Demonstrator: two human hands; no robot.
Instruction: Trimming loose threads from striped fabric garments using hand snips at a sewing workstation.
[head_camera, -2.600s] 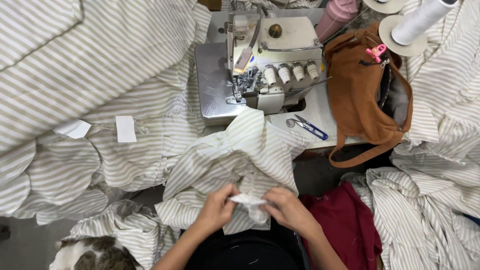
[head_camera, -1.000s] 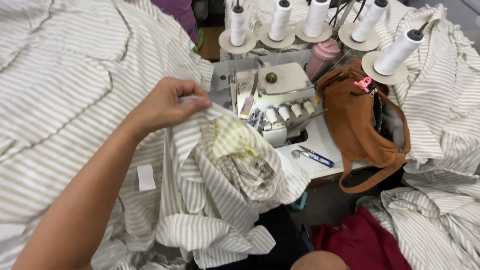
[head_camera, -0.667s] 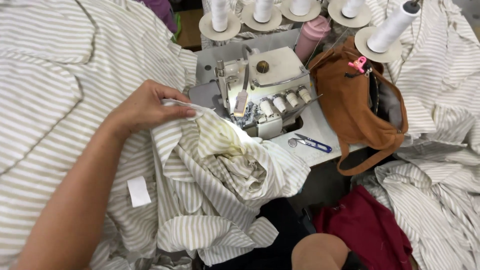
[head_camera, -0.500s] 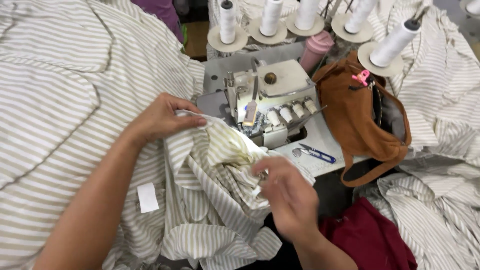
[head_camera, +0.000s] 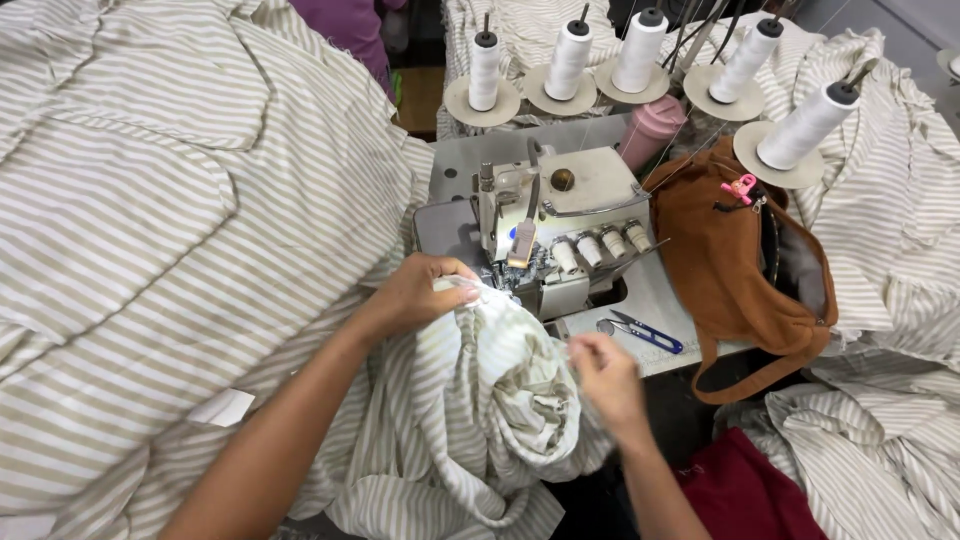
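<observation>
Both hands had advanced: left hand (head_camera: 420, 295) gripped the soft, light beige-striped cotton garment (head_camera: 490, 400) at the grey overlock sewing machine (head_camera: 545, 235); right hand (head_camera: 605, 375) pinched its edge.

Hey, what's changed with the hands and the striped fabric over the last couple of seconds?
The left hand carried the striped fabric up from the lap to the sewing machine and grips it there. The right hand let go, dropped away, then came back to pinch the fabric's edge. The brown bag, snips and thread cones kept their places.
</observation>
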